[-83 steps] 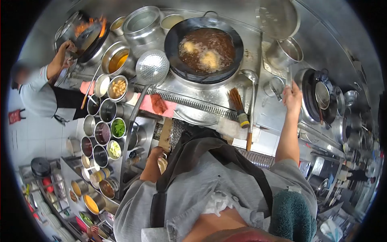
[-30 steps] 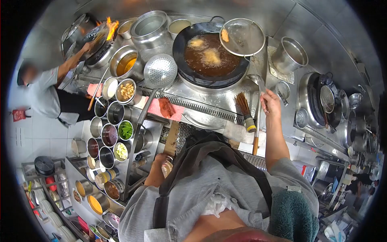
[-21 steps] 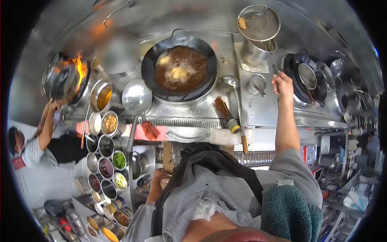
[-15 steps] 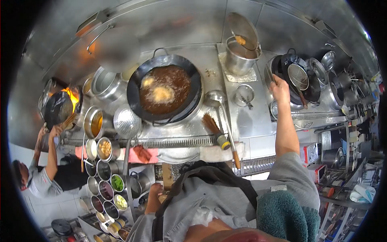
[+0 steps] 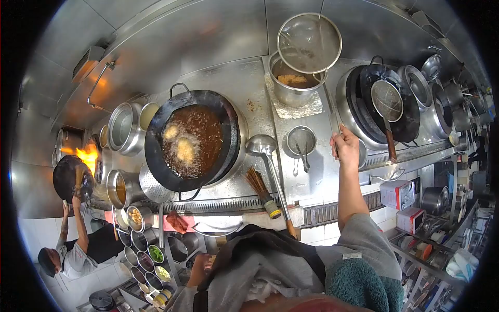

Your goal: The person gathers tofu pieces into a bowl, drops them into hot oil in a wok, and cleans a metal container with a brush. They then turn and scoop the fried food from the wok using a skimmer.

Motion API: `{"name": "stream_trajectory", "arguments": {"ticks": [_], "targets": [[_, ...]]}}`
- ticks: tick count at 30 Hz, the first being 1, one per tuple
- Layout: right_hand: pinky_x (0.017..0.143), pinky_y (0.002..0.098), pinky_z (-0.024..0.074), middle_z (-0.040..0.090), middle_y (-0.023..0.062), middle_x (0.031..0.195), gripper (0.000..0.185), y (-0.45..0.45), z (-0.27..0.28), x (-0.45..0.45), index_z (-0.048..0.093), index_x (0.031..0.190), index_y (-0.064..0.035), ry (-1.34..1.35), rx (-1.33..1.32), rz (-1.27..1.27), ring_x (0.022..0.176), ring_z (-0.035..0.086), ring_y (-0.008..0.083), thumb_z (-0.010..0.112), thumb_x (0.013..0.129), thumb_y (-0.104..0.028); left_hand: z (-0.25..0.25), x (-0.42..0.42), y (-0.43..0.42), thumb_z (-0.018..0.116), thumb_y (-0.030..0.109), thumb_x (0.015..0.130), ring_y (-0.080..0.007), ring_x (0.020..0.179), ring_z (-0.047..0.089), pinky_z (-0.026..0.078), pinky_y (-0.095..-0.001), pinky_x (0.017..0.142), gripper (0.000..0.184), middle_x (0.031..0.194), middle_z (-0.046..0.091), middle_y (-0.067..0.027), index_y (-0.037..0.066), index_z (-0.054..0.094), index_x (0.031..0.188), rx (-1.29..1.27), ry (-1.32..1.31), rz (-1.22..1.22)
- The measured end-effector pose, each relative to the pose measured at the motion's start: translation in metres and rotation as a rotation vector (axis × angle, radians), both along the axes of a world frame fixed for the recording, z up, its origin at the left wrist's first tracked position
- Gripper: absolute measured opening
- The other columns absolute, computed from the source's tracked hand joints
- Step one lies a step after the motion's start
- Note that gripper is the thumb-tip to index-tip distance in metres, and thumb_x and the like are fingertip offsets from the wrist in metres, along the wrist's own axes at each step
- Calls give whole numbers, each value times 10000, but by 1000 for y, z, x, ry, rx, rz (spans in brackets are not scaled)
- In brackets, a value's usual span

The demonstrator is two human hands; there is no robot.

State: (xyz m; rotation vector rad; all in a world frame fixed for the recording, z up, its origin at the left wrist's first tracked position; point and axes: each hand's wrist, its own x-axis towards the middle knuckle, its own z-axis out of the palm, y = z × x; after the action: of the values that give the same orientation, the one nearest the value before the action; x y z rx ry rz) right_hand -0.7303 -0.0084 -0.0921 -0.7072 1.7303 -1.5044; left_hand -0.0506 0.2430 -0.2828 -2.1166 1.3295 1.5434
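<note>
My right hand is closed on the handle of a round mesh strainer, whose basket tilts over a steel pot at the back. Golden fried food shows in that pot, under the strainer's rim. Left of it, two pale golden pieces bubble in dark oil inside a black wok. Down beside my body, my left hand is partly hidden by the apron, its fingers too small to make out.
A ladle and a bristle brush lie on the steel counter. A small cup stands right of them. Black woks are stacked at right. At far left a person works a wok beside flames. Ingredient tins stand lower left.
The strainer has moved right from the oil wok to the steel pot, and the golden piece that was in it now appears in the pot. The view has turned right.
</note>
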Motion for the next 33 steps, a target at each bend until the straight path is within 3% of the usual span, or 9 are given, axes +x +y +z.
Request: {"name": "stream_trajectory", "arguments": {"ticks": [6, 7, 9, 11, 16, 20, 26, 31, 33], "targets": [[271, 212, 237, 540, 42, 594, 303, -6, -23, 27, 521, 1062, 48, -350, 0, 45, 326, 379, 88, 550, 789, -82, -56, 15, 1, 558, 322, 818, -236, 686, 622, 497, -354, 566, 270, 774, 642, -91, 72, 612, 906, -426, 53, -401], [268, 209, 231, 550, 36, 617, 246, -8, -22, 34, 525, 1011, 9, -359, -41, -17, 343, 393, 83, 533, 790, -101, -78, 23, -5, 588, 388, 773, -259, 725, 641, 520, -381, 629, 379, 792, 652, -143, 48, 624, 934, -215, -136, -926], [284, 208, 258, 567, 46, 638, 228, -9, -26, 34, 530, 1000, 6, -321, -52, 50, 364, 419, 91, 530, 794, -92, -136, 34, -10, 587, 311, 775, -236, 660, 641, 530, -378, 593, 357, 783, 648, -158, 57, 624, 1023, 126, -89, 236], [320, 212, 326, 625, 93, 713, 246, -9, -29, 36, 538, 1025, 18, -288, -45, 72, 414, 507, 129, 542, 830, -132, -75, -2, -28, 612, 192, 760, -199, 615, 620, 530, -360, 553, 317, 759, 637, -101, 71, 610, 1053, 75, 39, 490], [654, 343, 496, 657, 129, 790, 430, 48, -33, 71, 563, 1060, 49, -137, -296, -304, 719, 636, 240, 572, 885, -344, -67, 31, -2, 618, 121, 756, -173, 622, 604, 522, -346, 538, 327, 767, 618, -57, 92, 604, 1081, 33, 129, 503], [726, 420, 489, 643, 133, 732, 265, 182, -180, 135, 629, 951, -22, 985, 500, 295, 750, 631, 327, 622, 799, -239, -161, 105, 77, 619, 217, 778, -211, 778, 644, 526, -370, 673, 279, 857, 652, -83, 93, 642, 1028, -53, 190, 118], [792, 452, 479, 584, 268, 1025, 529, 213, -176, 214, 478, 1235, -8, 892, 565, 380, 912, 599, 365, 622, 735, -106, -159, 137, 135, 581, 226, 809, -186, 752, 648, 528, -380, 633, 212, 843, 654, -75, 103, 650, 968, 191, 124, 140], [722, 441, 496, 612, 304, 852, 514, 217, -127, 206, 450, 1265, 32, 985, 430, 417, 801, 632, 399, 546, 769, -63, -148, 180, 129, 548, 234, 834, -164, 730, 652, 530, -388, 600, 183, 831, 656, -68, 112, 657, 917, 308, 133, 567], [727, 429, 501, 608, 311, 902, 590, 230, -141, 213, 410, 1311, 22, 882, 506, 427, 830, 630, 410, 578, 759, -100, -138, 185, 108, 564, 303, 837, -211, 603, 640, 528, -393, 487, 206, 739, 642, -79, 119, 643, 885, 110, 110, 169]]}}
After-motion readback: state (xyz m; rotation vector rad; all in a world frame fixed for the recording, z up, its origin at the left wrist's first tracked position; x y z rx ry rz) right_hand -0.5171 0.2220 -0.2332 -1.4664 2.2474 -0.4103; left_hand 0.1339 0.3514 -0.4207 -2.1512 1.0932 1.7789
